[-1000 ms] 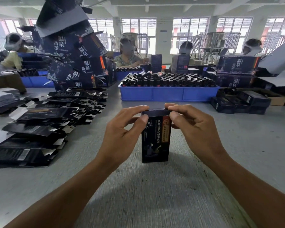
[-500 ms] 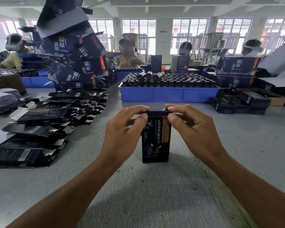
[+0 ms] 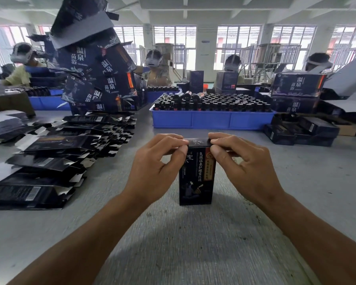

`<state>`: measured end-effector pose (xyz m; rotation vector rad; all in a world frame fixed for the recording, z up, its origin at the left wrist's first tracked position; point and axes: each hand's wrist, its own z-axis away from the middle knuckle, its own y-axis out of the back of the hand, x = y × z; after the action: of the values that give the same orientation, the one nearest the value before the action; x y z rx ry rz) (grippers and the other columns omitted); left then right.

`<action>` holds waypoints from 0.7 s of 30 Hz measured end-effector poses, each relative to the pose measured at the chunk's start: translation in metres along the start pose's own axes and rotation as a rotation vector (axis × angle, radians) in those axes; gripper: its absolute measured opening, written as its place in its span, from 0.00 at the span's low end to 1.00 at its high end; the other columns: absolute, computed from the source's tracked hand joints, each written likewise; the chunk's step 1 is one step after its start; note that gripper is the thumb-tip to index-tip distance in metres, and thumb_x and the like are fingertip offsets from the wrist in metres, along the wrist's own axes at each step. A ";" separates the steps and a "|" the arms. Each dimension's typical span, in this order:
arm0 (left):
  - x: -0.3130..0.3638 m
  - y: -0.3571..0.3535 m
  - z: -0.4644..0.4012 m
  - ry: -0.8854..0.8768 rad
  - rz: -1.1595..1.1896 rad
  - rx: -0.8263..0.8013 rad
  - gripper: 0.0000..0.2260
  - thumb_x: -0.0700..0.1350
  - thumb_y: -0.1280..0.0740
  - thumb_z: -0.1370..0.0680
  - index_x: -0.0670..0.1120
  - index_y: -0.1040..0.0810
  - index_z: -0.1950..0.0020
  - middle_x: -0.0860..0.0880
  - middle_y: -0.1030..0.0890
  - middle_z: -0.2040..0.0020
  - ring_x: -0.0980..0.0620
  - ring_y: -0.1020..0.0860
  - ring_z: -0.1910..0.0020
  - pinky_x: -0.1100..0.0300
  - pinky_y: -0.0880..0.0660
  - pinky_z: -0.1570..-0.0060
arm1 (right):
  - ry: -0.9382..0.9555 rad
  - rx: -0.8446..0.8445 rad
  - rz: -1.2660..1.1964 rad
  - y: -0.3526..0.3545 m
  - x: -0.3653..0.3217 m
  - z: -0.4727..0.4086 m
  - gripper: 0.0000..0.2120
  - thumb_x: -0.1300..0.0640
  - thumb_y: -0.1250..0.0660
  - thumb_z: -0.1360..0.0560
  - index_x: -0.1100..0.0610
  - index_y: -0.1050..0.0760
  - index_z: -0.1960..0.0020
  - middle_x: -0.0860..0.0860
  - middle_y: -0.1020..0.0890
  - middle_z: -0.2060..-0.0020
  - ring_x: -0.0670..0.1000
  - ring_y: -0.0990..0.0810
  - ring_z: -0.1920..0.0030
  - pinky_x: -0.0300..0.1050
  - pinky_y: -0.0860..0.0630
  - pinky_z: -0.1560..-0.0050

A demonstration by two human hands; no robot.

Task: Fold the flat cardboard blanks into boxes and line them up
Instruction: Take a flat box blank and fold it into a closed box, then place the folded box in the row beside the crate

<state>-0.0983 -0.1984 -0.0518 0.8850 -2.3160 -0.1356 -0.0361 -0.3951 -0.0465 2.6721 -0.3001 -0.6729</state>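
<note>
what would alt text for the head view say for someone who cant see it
Two hands, left hand and right hand, pinch the top corners of a small upright dark box on a grey table. Flat box blanks lie stacked at left; a blue tray of dark bottles sits behind.

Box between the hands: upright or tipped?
Upright. The box stands on its end on the table; both hands pinch its top.

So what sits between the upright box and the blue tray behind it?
Nothing: in the head view only bare grey table separates the box from the blue tray.
</note>
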 end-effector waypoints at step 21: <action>-0.047 -0.007 0.003 0.545 0.348 0.043 0.13 0.48 0.28 0.23 0.68 0.23 0.48 0.48 0.14 0.58 0.46 0.14 0.63 0.56 0.19 0.69 | -0.147 -0.509 0.323 -0.039 0.008 0.031 0.36 0.40 0.35 0.24 0.40 0.50 0.24 0.52 0.36 0.26 0.56 0.29 0.33 0.56 0.27 0.32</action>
<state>-0.0695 -0.1747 -0.0817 0.4500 -1.9189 0.2735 -0.0403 -0.3711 -0.0912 2.0395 -0.5100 -0.7277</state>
